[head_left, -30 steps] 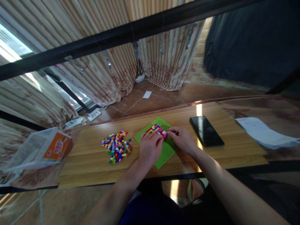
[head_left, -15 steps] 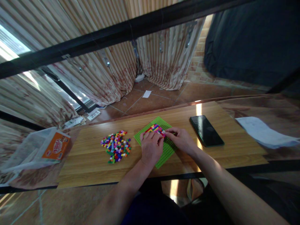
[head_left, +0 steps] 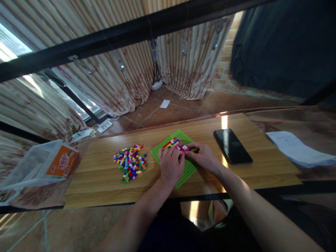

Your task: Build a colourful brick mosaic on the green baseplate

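Note:
A green studded baseplate (head_left: 187, 172) lies turned at an angle on the wooden board. Colourful small bricks (head_left: 176, 142) sit packed together on its upper part. My left hand (head_left: 172, 162) rests over the plate with curled fingers at the near edge of these bricks; its fingertips are partly hidden. From the right, my right hand (head_left: 201, 155) reaches in, thumb and forefinger pinched at the bricks' right edge. Whatever is in that pinch is too small to make out. Left of the plate lies a loose pile of multicoloured bricks (head_left: 131, 162).
A black phone (head_left: 233, 146) lies right of the plate, with white paper (head_left: 299, 148) farther right. At the far left stands a translucent plastic bin (head_left: 34, 161) with an orange label (head_left: 62, 161). The wooden board (head_left: 99, 189) ends at a dark table edge near me.
My right fingers have shifted slightly along the bricks' right edge, and a pale brick shows more clearly there. My left hand stays nearly in place. The camera view has shifted a little.

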Tool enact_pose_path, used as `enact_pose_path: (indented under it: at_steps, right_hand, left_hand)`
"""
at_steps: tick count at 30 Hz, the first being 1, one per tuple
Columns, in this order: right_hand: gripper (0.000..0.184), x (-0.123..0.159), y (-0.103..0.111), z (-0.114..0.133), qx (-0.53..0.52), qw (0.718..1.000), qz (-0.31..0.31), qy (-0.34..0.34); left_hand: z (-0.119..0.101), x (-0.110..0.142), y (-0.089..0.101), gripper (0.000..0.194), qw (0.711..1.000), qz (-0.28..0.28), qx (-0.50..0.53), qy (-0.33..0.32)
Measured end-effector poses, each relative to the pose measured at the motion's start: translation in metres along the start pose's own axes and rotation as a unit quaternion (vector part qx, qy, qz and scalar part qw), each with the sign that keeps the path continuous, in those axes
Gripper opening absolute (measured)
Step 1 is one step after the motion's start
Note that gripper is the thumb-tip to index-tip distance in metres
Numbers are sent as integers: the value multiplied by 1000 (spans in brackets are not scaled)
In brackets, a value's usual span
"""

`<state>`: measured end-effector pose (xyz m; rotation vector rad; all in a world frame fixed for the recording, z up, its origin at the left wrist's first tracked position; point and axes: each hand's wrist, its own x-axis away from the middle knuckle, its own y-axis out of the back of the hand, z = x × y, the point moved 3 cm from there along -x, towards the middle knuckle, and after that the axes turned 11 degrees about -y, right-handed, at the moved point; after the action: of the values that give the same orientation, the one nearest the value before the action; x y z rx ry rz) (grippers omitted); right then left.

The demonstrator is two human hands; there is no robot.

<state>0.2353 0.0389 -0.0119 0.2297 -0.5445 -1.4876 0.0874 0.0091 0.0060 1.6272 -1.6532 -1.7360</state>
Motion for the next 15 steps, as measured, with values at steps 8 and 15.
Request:
enact_pose_path:
  at_steps: [8,15]
  right_hand:
    - [28,2,-1,1,-19,1000,-6,-3]
    - [26,-1,-6,1,-38,999,-14,17]
  left_hand:
    - [-1,0,-2,14,1000,-4,-10,-19]
    - [2,-4,-3,15,1000,5,-17,-16]
